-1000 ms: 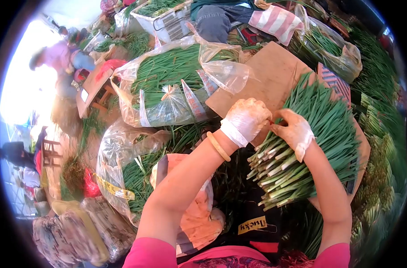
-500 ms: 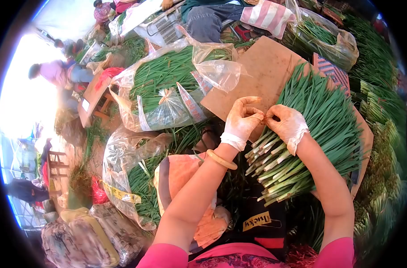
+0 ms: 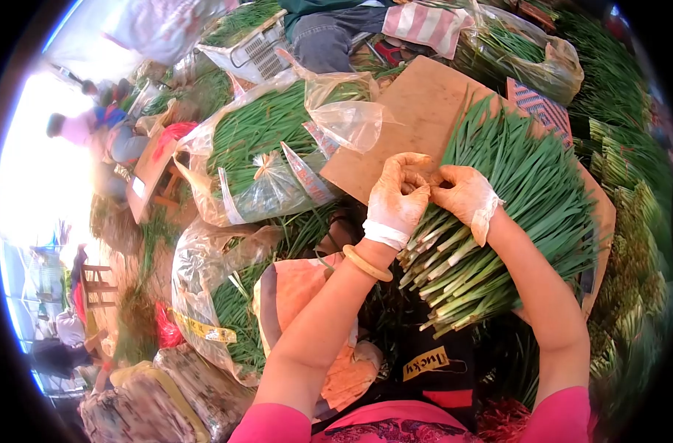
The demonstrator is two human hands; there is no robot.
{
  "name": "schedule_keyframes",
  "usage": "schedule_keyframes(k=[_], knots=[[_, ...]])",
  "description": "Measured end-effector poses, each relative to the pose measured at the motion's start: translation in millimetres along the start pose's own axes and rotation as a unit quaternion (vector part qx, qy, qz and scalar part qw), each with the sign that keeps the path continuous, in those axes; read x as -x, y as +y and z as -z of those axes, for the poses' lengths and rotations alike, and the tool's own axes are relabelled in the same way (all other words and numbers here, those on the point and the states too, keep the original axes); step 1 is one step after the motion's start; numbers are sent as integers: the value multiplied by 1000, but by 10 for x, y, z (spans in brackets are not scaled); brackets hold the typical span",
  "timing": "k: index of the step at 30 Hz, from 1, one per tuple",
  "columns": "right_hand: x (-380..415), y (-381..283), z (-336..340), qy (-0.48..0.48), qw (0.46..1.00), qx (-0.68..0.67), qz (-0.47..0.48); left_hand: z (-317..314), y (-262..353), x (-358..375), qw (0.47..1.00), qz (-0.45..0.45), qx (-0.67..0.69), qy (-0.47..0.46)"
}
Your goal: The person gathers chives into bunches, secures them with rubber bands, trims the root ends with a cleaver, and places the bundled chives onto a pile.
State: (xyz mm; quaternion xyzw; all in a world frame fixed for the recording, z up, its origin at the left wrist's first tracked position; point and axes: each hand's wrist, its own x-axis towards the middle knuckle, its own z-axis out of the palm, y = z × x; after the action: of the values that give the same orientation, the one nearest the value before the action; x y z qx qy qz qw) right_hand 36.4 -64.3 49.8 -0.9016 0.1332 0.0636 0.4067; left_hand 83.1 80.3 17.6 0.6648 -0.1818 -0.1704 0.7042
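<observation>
A large bunch of garlic chives (image 3: 521, 199) lies on a brown board (image 3: 395, 125), its pale cut stem ends toward my body and its green leaves pointing up and right. Over the bunch's left edge, my left hand (image 3: 399, 196) and my right hand (image 3: 463, 196) meet fingertip to fingertip. Both are in thin, stained whitish gloves, thumbs and forefingers pinched. What they pinch, if anything, is too small to make out. My right wrist is above the white stems. A pale bangle (image 3: 367, 263) circles my left forearm.
Clear plastic bags of chives (image 3: 263, 125) lie left of the board, another bag (image 3: 226, 295) nearer me. An orange cloth (image 3: 299, 295) is by my left arm. Heaped chives (image 3: 624, 244) line the right side. Across the board sits a person in jeans (image 3: 322, 37).
My hands stay pinched together, with only a slight shift of the fingers. The view has moved a little; at the upper left, a whitish patterned sheet now covers where people were seen.
</observation>
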Motion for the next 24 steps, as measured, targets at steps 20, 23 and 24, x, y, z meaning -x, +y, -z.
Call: schedule_keyframes(k=[20, 23, 24], knots=[[99, 10, -54, 95, 994, 0, 51, 88, 134, -10, 990, 64, 117, -38], [134, -35, -54, 86, 996, 12, 38, 49, -5, -36, 995, -25, -83, -42], [145, -38, -57, 83, 996, 8, 34, 37, 47, -30, 984, -68, -162, -37]])
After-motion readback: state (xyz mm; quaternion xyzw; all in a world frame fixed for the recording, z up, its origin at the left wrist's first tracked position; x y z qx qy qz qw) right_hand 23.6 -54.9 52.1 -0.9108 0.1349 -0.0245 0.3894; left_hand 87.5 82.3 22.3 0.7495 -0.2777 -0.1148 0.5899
